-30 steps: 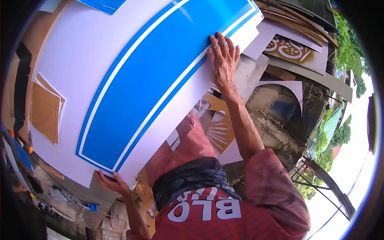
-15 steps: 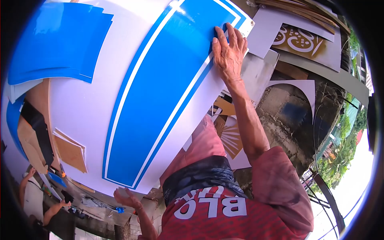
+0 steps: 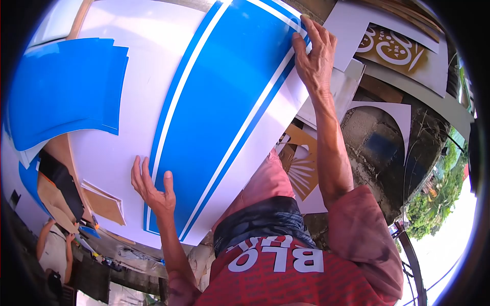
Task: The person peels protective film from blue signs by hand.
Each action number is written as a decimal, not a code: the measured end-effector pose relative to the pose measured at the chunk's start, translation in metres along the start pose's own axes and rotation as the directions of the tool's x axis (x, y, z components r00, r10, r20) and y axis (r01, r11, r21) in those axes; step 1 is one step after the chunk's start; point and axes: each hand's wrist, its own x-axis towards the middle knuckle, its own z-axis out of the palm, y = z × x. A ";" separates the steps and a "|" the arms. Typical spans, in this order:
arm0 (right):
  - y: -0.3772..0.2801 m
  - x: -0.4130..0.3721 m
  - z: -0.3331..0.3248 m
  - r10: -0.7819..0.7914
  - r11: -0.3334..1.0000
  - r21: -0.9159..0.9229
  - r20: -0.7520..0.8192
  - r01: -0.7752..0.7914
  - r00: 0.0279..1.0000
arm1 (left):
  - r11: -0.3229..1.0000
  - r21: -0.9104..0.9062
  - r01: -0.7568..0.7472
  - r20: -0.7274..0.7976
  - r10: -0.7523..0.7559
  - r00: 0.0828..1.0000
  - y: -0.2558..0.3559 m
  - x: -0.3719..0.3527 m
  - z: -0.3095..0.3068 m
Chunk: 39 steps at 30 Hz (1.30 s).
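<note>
A long blue panel (image 3: 219, 102) with white border lines lies across a white sheet (image 3: 127, 148), tapering toward me. My right hand (image 3: 315, 58) is at its far right corner, thumb and fingertips apart and touching near the white line, the fingers slightly bent. Over the near left edge of the panel is my left hand (image 3: 155, 193), open, fingers spread and thumb raised. Its wrist overlaps the panel's near end in this view.
Blue curved sheets (image 3: 66, 92) are stacked at the left, by a black and brown piece (image 3: 61, 183). Small brown boards (image 3: 104, 204) lie nearer. Lettered stencils (image 3: 393, 51) sit at the far right. Another person (image 3: 53, 250) works at the lower left.
My left hand has risen from beside the panel's near end to over its left edge. My right hand has shifted up and right to the corner, its fingers bending more.
</note>
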 end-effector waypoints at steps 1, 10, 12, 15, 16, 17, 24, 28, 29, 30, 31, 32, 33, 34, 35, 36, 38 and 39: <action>0.000 0.004 -0.001 0.009 1.000 0.018 0.002 -0.009 1.000 | 1.000 0.012 -0.012 0.002 0.012 1.000 0.004 0.013 0.004; -0.034 0.008 -0.004 -0.175 0.982 0.088 0.088 0.167 0.981 | 0.980 0.173 -0.095 0.017 0.093 0.995 0.012 0.025 0.031; -0.037 0.007 0.011 -0.263 0.959 0.134 0.075 0.252 0.962 | 0.971 0.206 -0.118 -0.019 0.125 0.992 0.005 0.023 0.040; -0.033 0.013 0.024 -0.323 0.944 0.092 0.055 0.318 0.945 | 0.959 0.248 -0.135 -0.065 0.156 0.986 -0.002 0.020 0.050; -0.033 0.014 0.025 -0.338 0.940 0.068 0.068 0.334 0.939 | 0.960 0.244 -0.141 -0.068 0.162 0.984 -0.003 0.020 0.051; -0.034 0.014 0.025 -0.334 0.943 0.032 0.089 0.332 0.938 | 0.960 0.239 -0.147 -0.072 0.169 0.983 -0.004 0.020 0.051; -0.036 0.019 0.028 -0.389 0.917 -0.049 0.103 0.396 0.915 | 0.964 0.224 -0.141 -0.081 0.162 0.983 -0.005 0.020 0.051; -0.035 0.020 0.032 -0.406 0.907 -0.084 0.089 0.413 0.909 | 0.965 0.220 -0.144 -0.076 0.164 0.984 -0.006 0.021 0.052; -0.037 0.020 0.031 -0.417 0.899 -0.106 0.090 0.425 0.905 | 0.965 0.220 -0.143 -0.073 0.162 0.984 -0.006 0.021 0.052; -0.038 0.020 0.030 -0.407 0.902 -0.110 0.101 0.417 0.908 | 0.965 0.222 -0.142 -0.069 0.160 0.985 -0.006 0.020 0.051; -0.038 0.020 0.030 -0.416 0.897 -0.115 0.101 0.426 0.904 | 0.965 0.221 -0.140 -0.065 0.157 0.985 -0.006 0.020 0.050; -0.037 0.020 0.030 -0.426 0.892 -0.120 0.100 0.436 0.899 | 0.966 0.219 -0.138 -0.062 0.155 0.986 -0.005 0.020 0.050; -0.037 0.020 0.030 -0.436 0.886 -0.126 0.100 0.446 0.894 | 0.967 0.217 -0.136 -0.059 0.152 0.987 -0.004 0.021 0.049; -0.034 0.021 0.035 -0.466 0.881 -0.061 0.061 0.469 0.883 | 0.967 0.214 -0.135 -0.058 0.151 0.987 -0.004 0.021 0.049; -0.035 0.022 0.035 -0.469 0.879 -0.063 0.061 0.472 0.881 | 0.968 0.213 -0.135 -0.057 0.150 0.987 -0.004 0.021 0.049; -0.036 0.023 0.034 -0.472 0.878 -0.064 0.060 0.475 0.880 | 0.968 0.211 -0.135 -0.056 0.150 0.987 -0.004 0.021 0.049; -0.039 0.024 0.033 -0.475 0.876 -0.067 0.056 0.478 0.878 | 0.969 0.208 -0.136 -0.057 0.151 0.987 -0.004 0.022 0.049; -0.040 0.024 0.033 -0.475 0.876 -0.069 0.054 0.477 0.879 | 0.969 0.207 -0.138 -0.057 0.152 0.987 -0.005 0.022 0.049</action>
